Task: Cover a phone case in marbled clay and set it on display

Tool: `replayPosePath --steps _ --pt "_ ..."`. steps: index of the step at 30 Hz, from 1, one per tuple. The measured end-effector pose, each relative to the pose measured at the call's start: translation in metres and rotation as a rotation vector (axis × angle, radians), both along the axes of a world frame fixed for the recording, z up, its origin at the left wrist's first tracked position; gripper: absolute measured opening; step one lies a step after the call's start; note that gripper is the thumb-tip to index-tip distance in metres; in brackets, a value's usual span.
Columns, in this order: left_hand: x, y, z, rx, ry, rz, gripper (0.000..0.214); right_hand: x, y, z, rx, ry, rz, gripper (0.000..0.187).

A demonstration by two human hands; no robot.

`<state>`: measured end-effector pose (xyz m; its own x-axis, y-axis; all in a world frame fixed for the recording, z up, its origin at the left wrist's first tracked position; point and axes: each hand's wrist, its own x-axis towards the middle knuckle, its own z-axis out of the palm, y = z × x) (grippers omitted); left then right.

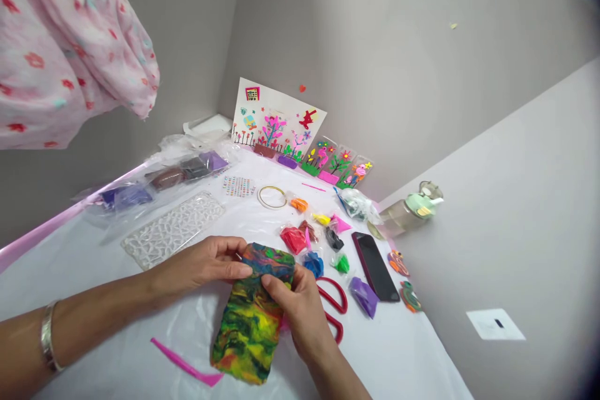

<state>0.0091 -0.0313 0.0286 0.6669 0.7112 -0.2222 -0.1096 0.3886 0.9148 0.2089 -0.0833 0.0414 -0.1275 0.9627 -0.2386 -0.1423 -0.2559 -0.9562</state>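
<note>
Gripping the marbled clay slab (250, 325) at its far part, the left hand (222, 260) is curled on the left corner, thumb on the face; the right hand (302, 303) is closed around the right edge, its thumb also on the face. Just right of the slab, red-handled scissors (345, 304) are partly hidden by the right hand. Left of the slab lie a pink strip (182, 363) and, farther, a lattice panel (173, 229). Just beyond the slab are bagged red clay (293, 240) and bagged blue clay (313, 264). Well to its right, a smartphone (375, 269) lies beside bagged purple clay (364, 297).
</note>
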Motion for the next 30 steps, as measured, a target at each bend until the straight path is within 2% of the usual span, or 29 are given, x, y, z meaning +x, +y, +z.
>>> replayPosePath --steps 6,13,16,20,30 --pt "-0.0002 0.0011 -0.0004 0.041 0.040 0.060 0.032 0.0017 0.0002 -0.0025 -0.019 0.018 -0.020 0.037" --pt "0.0004 0.0006 0.0023 -0.024 0.023 0.049 0.030 0.0035 0.0005 -0.0062 -0.003 0.042 -0.032 0.036" --pt "-0.0003 0.0013 0.0009 -0.005 0.023 0.027 0.031 0.0034 0.0002 -0.0055 -0.009 0.053 -0.032 0.037" --pt "-0.0019 0.0029 -0.0020 0.038 0.043 0.025 0.029 0.0019 -0.0011 -0.0028 0.012 0.066 0.017 0.037" --pt "-0.0022 0.0034 -0.0015 0.020 0.024 0.007 0.031 0.0014 -0.0011 -0.0026 -0.005 0.084 0.127 0.035"
